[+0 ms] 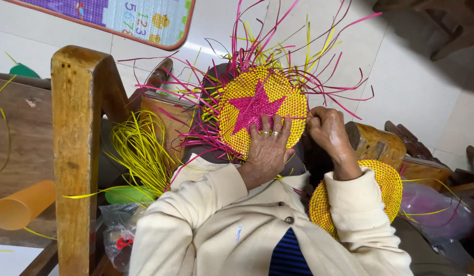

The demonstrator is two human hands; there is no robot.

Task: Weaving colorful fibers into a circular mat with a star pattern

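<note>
A round woven piece [257, 97] of yellow strips with a pink star in its middle rests on my lap, with loose pink and yellow strip ends sticking out all around it. My left hand [267, 148], with rings on two fingers, lies flat on the lower part of the weave and presses it down. My right hand [326, 128] sits at the right rim, fingers pinched on a thin strip there. A second yellow woven disc [387, 186] lies under my right forearm.
A bundle of loose yellow strips [140, 148] lies to the left beside a wooden chair post [76, 153]. An orange cup [20, 207] lies on the wooden surface at far left. Plastic bags [119, 230] sit below. A patterned play mat [135, 18] covers the tiled floor.
</note>
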